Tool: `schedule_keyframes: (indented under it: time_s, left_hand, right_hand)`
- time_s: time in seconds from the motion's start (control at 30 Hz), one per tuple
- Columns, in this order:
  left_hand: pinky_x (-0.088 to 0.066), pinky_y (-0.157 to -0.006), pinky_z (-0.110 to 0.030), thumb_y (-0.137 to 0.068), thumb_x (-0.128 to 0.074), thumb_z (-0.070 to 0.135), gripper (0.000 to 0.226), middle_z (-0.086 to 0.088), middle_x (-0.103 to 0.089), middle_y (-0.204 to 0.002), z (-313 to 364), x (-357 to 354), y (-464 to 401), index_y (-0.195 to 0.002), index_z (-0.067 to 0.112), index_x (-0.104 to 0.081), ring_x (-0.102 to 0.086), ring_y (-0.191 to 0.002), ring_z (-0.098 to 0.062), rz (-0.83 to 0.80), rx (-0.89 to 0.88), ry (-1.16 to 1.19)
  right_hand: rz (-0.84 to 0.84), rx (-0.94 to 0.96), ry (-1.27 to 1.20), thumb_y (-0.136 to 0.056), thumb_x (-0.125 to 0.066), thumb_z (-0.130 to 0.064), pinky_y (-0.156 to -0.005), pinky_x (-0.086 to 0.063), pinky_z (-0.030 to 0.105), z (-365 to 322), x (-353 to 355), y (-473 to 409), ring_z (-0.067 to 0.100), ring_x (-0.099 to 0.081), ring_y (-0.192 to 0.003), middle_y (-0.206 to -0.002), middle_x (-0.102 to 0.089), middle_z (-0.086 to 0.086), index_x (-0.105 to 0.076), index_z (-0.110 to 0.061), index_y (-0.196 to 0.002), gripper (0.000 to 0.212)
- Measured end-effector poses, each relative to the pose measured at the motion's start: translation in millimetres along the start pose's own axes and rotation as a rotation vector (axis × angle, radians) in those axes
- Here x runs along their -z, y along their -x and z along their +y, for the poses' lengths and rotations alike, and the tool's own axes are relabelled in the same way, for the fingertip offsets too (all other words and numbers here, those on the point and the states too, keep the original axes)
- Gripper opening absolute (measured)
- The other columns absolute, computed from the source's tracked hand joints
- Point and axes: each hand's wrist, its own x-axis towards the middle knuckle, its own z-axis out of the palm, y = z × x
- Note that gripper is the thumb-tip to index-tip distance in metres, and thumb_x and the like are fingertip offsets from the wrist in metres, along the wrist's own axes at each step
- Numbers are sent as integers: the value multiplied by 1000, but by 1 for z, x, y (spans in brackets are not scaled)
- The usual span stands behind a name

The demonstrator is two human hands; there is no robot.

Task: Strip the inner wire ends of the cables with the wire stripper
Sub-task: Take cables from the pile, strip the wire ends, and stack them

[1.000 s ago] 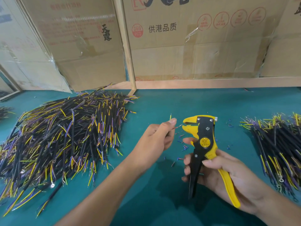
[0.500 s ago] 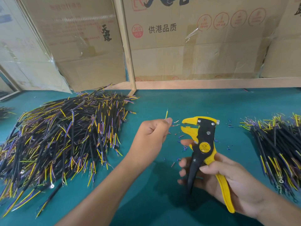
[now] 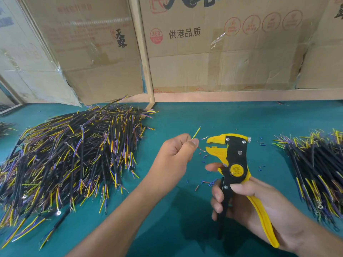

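Head view: we work over a teal surface [image 3: 185, 115], cardboard boxes [image 3: 232, 52] behind. Left hand [image 3: 174, 154] pinches a cable's wires [image 3: 196, 134] just beside the wire stripper [image 3: 235, 164], gripped w/ right hand [image 3: 259, 206]. Cable piles left [image 3: 65, 154] & right [image 3: 315, 173].

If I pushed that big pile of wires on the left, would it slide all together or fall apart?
Probably it would spread apart: the big pile is loose, separate cables lying crisscross, not tied. Some might drag along together, since the splayed yellow and purple ends look tangled. Each thin piece seems light, so it should move easily on the green table.

Two cable piles [image 3: 74, 156] [image 3: 315, 169], one wire stripper [image 3: 235, 169], two hands [image 3: 174, 154] [image 3: 259, 210].
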Motion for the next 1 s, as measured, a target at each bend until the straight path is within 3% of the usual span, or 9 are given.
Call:
schedule_keyframes:
  time_s: [0.27,0.5,0.77,1.0]
  left_hand:
    - [-23,-49,-22,-89,-49,50,34,12,-29,-62,3,-2,2,-63,30,-38,-20,-57,-11,-31,-23,32]
    - [-28,-50,-12,-96,-45,25,33,17,-33,-60,5,-9,3,-63,30,-44,-28,-54,-2,-13,-60,65]
    - [-28,-56,-19,-100,-42,34,30,13,-33,-67,4,-14,5,-75,18,-37,-27,-61,-8,16,-87,16]
    - [-25,-55,-23,-100,-41,35,29,15,-31,-66,5,-16,6,-73,26,-38,-25,-59,-10,11,-94,60]
  right_hand:
    - [-4,-23,22,-73,-68,-14,-72,-52,50,1,-3,1,34,-55,-71,-81,-54,22,-65,7,-116,48]
    - [-10,-27,33,-73,-69,-15,-72,-52,50,2,-7,3,34,-55,-71,-81,-55,22,-67,6,-112,44]
    - [-27,-10,16,-71,-78,-17,-71,-53,48,3,-10,3,33,-56,-70,-79,-56,22,-68,5,-109,45]
    - [21,7,19,-69,-73,-15,-72,-54,49,4,-11,3,34,-56,-70,-80,-55,22,-69,4,-108,43]
